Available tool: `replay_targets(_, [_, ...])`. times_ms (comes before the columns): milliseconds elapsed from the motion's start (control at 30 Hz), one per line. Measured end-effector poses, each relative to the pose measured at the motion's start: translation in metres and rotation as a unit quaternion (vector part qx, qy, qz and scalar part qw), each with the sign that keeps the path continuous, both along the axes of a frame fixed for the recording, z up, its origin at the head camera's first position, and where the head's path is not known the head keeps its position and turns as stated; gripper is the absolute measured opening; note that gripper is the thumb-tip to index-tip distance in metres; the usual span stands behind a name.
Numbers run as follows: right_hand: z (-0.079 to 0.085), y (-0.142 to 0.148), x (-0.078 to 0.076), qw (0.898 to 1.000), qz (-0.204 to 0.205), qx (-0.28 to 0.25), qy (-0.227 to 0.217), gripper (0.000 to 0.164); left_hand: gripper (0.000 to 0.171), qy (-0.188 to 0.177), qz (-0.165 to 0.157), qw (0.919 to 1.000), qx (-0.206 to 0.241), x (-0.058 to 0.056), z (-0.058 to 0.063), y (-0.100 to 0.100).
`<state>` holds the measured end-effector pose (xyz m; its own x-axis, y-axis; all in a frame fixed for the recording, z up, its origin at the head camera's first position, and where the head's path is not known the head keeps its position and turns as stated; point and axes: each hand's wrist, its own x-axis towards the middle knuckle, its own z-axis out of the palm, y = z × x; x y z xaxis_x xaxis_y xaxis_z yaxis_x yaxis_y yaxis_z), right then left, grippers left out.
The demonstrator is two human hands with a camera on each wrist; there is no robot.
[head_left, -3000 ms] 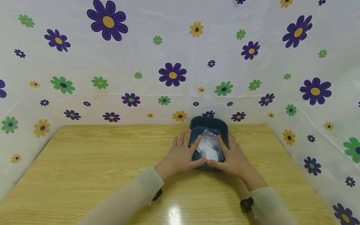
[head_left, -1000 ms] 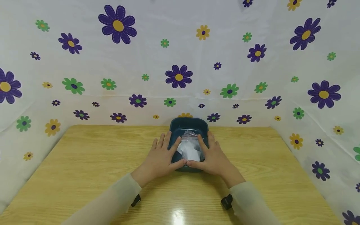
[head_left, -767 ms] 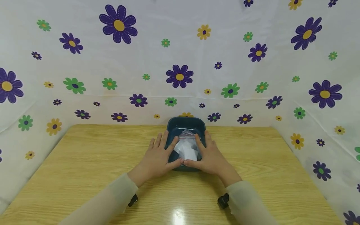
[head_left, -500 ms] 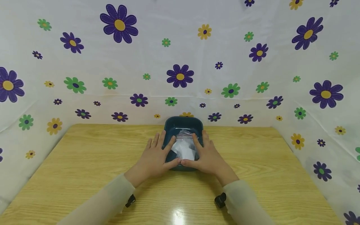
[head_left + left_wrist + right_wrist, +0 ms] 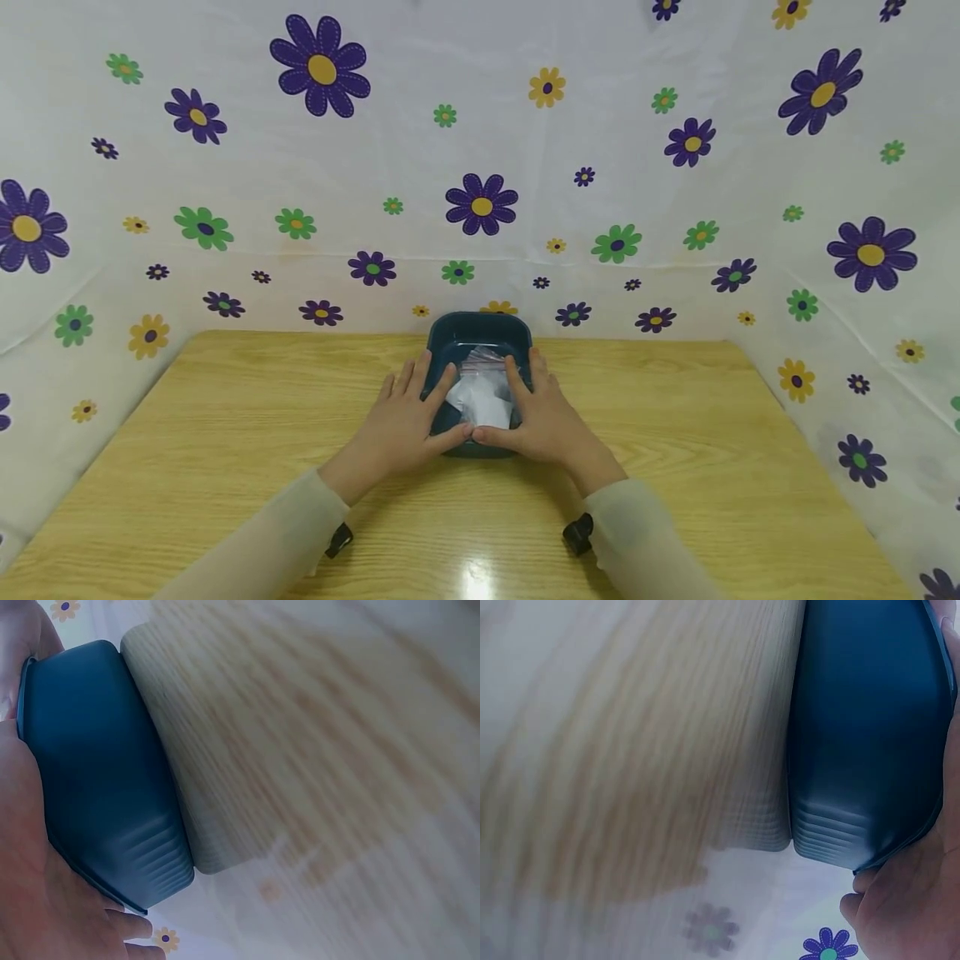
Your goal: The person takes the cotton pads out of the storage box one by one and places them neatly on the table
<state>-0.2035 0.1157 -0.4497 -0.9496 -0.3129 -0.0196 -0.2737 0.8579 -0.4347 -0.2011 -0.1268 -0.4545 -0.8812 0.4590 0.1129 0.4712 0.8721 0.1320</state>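
Head view: left hand and right hand flanked the teal tub, touching its sides, fingers straight and spread, thumb tips close together at its near end. I saw a clear bag, white within, lying in the tub, which sat toward the wooden table's far edge.

Upright dark teal tub (round-cornered) on the tabletop, clear plastic bag lying inside.
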Motion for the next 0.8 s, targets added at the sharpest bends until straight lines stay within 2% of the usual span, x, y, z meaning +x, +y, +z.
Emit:
replay_targets(200, [0.003,-0.007,-0.001,1.000,0.007,-0.010,-0.002,0.123,0.098,0.004,0.007,1.0000,0.003,-0.001,0.001,-0.008])
replay_targets(467, [0.001,-0.013,-0.003,1.000,0.010,-0.015,-0.002,0.127,0.114,0.003,0.020,0.9998,-0.002,-0.007,0.005,-0.016])
replay_targets(600, [0.000,-0.017,-0.003,1.000,0.018,-0.023,-0.008,0.128,0.120,-0.013,0.032,0.9994,0.006,-0.007,0.005,-0.021])
replay_targets(700, [0.000,-0.018,-0.003,0.999,0.024,-0.035,-0.015,0.122,0.125,-0.033,0.037,0.9987,0.010,-0.004,0.005,-0.024])
replay_targets(800, [0.001,-0.019,-0.003,0.996,0.023,-0.084,-0.030,0.108,0.128,-0.041,0.036,0.9984,0.012,-0.002,0.006,-0.026])
